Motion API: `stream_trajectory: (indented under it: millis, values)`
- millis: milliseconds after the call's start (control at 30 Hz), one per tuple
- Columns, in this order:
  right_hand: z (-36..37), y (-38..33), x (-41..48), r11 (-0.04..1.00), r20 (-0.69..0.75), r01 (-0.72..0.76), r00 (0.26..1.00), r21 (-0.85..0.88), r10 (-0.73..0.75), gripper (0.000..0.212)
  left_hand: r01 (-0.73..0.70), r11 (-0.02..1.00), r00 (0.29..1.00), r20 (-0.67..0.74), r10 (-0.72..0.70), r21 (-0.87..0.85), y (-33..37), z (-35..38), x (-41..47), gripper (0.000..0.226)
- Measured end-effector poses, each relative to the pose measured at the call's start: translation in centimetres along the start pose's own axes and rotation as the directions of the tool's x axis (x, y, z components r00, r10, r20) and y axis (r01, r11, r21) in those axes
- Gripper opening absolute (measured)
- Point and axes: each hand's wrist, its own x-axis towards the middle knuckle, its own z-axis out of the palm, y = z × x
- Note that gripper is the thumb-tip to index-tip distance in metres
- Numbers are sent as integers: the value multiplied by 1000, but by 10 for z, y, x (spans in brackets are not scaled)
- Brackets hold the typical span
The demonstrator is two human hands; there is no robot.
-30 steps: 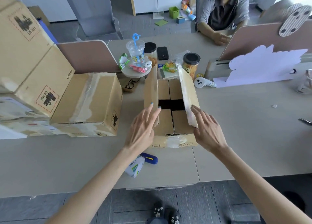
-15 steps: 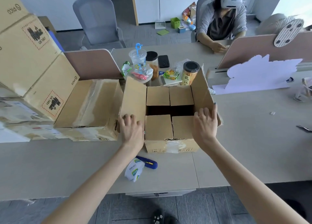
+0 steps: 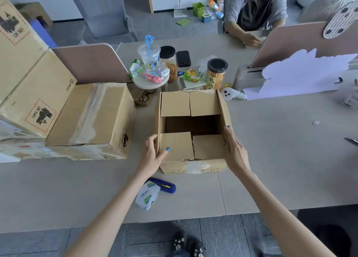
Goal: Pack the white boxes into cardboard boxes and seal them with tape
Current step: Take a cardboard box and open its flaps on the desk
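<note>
4 short flaps are lying inward over the mouth of the cardboard box (image 3: 193,165), which is sitting on the table (image 3: 280,160) straight ahead of you. Its dark inside is showing no white boxes yet. Your left hand (image 3: 152,156) is gripping the near left corner, thumb lying on the near flap and fingers curling round the side wall. Your right hand (image 3: 235,150) is pressing flat against the right wall, fingers straight, holding nothing. You are likely bracing both sides so the carton is sitting square for loading. Just left, a taped carton (image 3: 93,115) is lying against a tilted carton (image 3: 38,94) reading "pico" and "UN 3481". Beside your left forearm, a white packet (image 3: 148,196) is reading "deli" and touching a blue cutter (image 3: 164,185).
</note>
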Motion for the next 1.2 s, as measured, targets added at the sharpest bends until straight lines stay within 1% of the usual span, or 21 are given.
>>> stream_trajectory:
  millis: [67,100,167,200,233,300,400,467,567,633,700,767,867,933,1000,1100,1200]
  values:
    - [2,1,0,987,-32,-42,998,156,48,72,-9,988,1000,2,10,-157,-4,2,0,48]
    - [4,2,0,973,-34,-63,997,221,72,75,-14,979,1000,0,14,-204,-6,3,0,44]
    - [4,2,1,936,-27,-89,994,341,104,79,-19,968,1000,3,20,-248,-6,2,-1,40]
    - [3,2,2,924,-21,-98,993,369,113,79,-17,967,1000,9,20,-255,-6,3,-1,39]
    - [2,1,1,928,-15,-107,993,356,121,78,-11,967,1000,14,15,-256,-5,3,-2,39]
    - [1,-1,-1,965,-25,-87,995,246,96,74,-17,978,1000,-28,11,-207,-5,4,-3,40]
    - [-2,-4,-2,999,-28,-24,999,47,26,67,-35,999,990,-134,33,-12,-2,4,-3,47]
    - [-4,-2,0,998,-9,13,1000,-65,-13,62,-57,987,982,-172,83,152,4,0,-1,48]
    - [-6,-4,7,973,-5,116,993,-197,-120,56,-181,898,953,-155,261,402,16,-6,7,48]
    - [-5,-8,15,930,6,225,972,-291,-233,53,-261,833,929,-107,353,487,24,-7,16,49]
    - [-4,-15,24,883,72,303,952,-357,-298,51,-330,768,909,-35,415,548,33,-6,24,51]
    - [-4,-23,34,850,181,356,934,-388,-308,50,-395,702,894,71,443,593,41,-3,29,54]
    - [-2,-33,50,822,335,385,907,-420,-254,54,-423,635,902,236,361,646,49,1,38,57]
    - [-2,-40,59,821,403,376,893,-430,-199,56,-413,621,911,304,279,666,55,2,44,57]
    - [-2,-48,63,827,439,366,884,-428,-164,56,-397,632,917,318,241,665,63,2,49,52]
    - [-10,-60,63,833,414,376,888,-406,-199,53,-413,632,909,259,325,656,75,-5,50,37]
    - [-28,-74,58,859,278,382,914,-341,-296,40,-440,657,888,186,421,612,88,-19,43,27]
